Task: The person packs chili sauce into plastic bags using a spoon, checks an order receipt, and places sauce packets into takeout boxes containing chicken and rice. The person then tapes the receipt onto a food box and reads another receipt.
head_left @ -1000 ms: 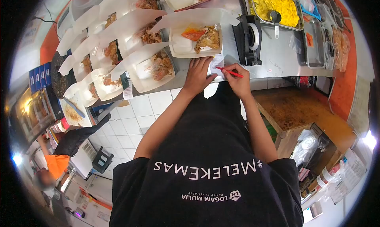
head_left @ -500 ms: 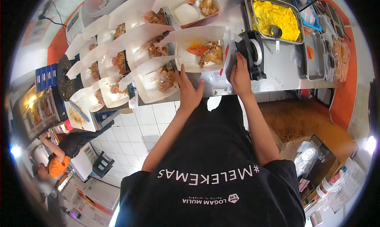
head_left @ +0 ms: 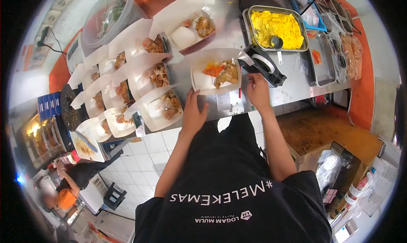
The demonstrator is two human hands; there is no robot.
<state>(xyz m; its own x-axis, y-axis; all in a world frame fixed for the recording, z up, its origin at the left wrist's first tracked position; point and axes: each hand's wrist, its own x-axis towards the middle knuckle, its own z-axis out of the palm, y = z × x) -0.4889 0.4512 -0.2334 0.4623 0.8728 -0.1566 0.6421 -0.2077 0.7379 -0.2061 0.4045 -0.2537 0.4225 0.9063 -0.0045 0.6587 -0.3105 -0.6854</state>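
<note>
A white paper food box (head_left: 212,90) stands at the counter's front edge, its lid up, with fried chicken (head_left: 228,74), white rice and orange-red sauce (head_left: 213,69) inside. My left hand (head_left: 195,113) rests its fingertips at the box's near left corner, fingers stretched and thumb apart. On the box's right side is my right hand (head_left: 257,90), fingers curled in close to the box edge; what they pinch, if anything, is hidden. Just beyond it sits a black tape dispenser (head_left: 271,75). Between the hands, a printed paper slip (head_left: 223,101) lies on the metal.
Several open boxes of chicken and rice (head_left: 159,120) fill the left. At the back are a tray of yellow food (head_left: 275,24) with a scoop (head_left: 277,42), and a clear tub (head_left: 112,18). A metal pan (head_left: 324,61) is right. Another person in an orange shirt (head_left: 67,198) works far left.
The box sits nearer the front edge, and its side flaps spread less widely. My right hand's fingers, stretched against the dispenser before, have curled in. The dispenser is turned. The camera view has shifted.
</note>
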